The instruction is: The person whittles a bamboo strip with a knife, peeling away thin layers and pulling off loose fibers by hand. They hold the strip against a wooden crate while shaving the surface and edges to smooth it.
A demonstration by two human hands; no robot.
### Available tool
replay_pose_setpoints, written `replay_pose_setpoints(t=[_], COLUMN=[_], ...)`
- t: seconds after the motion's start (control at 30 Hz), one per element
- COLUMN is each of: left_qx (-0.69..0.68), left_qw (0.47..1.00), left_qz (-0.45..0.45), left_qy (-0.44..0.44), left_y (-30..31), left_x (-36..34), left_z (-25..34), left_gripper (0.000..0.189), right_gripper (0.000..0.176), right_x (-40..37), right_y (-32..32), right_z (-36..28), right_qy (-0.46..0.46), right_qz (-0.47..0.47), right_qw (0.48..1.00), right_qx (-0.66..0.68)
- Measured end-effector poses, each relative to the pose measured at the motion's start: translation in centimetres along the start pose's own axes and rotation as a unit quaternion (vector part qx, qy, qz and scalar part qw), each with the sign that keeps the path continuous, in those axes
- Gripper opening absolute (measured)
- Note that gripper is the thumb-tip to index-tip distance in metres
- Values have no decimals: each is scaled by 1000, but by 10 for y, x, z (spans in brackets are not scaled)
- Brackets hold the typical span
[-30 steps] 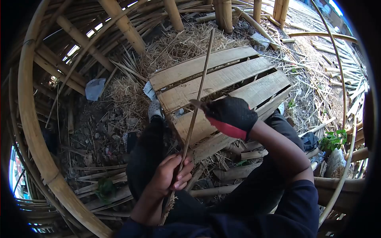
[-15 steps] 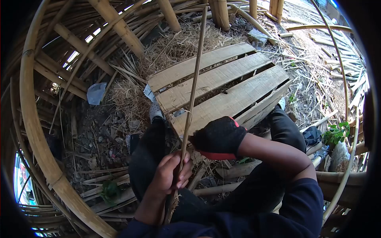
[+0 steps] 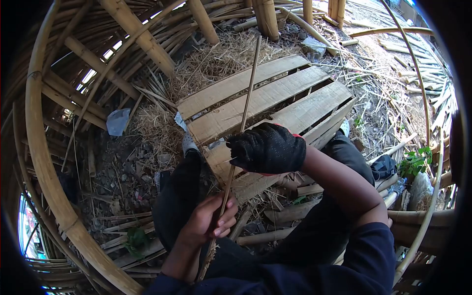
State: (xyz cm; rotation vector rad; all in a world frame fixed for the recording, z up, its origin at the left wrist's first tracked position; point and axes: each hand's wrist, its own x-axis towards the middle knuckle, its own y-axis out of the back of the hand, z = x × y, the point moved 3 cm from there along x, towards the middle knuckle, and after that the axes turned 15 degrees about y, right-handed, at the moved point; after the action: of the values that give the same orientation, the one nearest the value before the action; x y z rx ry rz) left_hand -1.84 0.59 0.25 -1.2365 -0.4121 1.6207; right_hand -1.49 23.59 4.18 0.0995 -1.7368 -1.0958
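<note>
A long, thin bamboo strip (image 3: 250, 91) slants up from my lap, over the wooden slatted crate (image 3: 268, 103). My bare left hand (image 3: 206, 219) is closed around its lower part, thumb against the strip. Frayed fibres show on the strip below that hand. My right hand (image 3: 269, 149), in a black glove with red edging, is closed against the strip higher up and covers a short stretch of it. A thin pale sliver shows by its fingers; whatever else it grips is hidden. The crate stands between my feet.
Bamboo posts and poles (image 3: 142, 39) frame the left and back. A curved bamboo pole (image 3: 49, 182) arcs close on my left. Straw-like shavings (image 3: 160, 120) lie beside the crate. Cut bamboo pieces (image 3: 273, 236) lie under my legs. A green plant (image 3: 415, 162) grows at right.
My right hand has moved up and forward along the strip, away from my left hand. The left hand keeps its hold in nearly the same place. The view has shifted slightly.
</note>
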Motion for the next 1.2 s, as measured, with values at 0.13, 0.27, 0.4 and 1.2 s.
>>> replay_pose_setpoints(t=[0.13,0.27,0.4,1.2], left_qx=[33,182,157,33], left_qw=[998,972,984,989], left_qz=[-41,29,58,140], left_qy=[-24,-148,-59,32], left_y=[1,0,-2,28], left_x=[9,19,9,6], left_z=[-10,-16,-21,-19], left_gripper=[39,44,43,37], right_gripper=[26,28,26,37], right_x=[4,7,-2,-27], right_y=[20,48,62,10], right_z=[11,18,33,68], right_qy=[27,11,-13,-426], right_qz=[54,69,108,-220], right_qw=[996,988,975,876], right_qx=[-68,-138,-195,55])
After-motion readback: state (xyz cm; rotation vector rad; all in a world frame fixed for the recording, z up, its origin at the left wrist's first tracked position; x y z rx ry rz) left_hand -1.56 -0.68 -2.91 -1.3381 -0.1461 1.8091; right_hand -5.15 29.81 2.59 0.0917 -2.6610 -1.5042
